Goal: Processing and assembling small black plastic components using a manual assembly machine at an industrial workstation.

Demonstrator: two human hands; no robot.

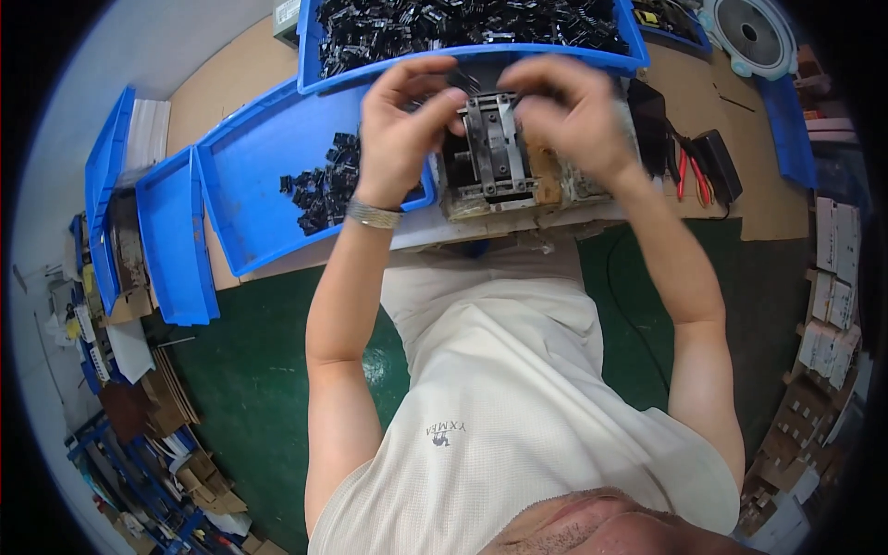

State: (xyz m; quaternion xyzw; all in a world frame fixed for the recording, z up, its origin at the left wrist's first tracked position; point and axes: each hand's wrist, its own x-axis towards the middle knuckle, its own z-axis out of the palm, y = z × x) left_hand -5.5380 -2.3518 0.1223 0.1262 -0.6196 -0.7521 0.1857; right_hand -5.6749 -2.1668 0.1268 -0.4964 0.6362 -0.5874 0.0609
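Note:
A metal fixture with bars and screws stands at the table's near edge, in front of me. At its left side is my left hand, its fingers curled and the thumb bent in towards the fixture's top; what they hold, if anything, I cannot make out. My right hand is bent over the fixture's right side, its fingers smeared by motion. Just beyond both hands stands a large blue bin heaped with small black plastic parts. A loose pile of black parts lies in the blue tray beside my left wrist.
Pliers with red handles and a black box-like object lie right of the fixture. A white round fan stands at the far right. Another blue tray overhangs the table's left edge. Shelves with cartons line the right side.

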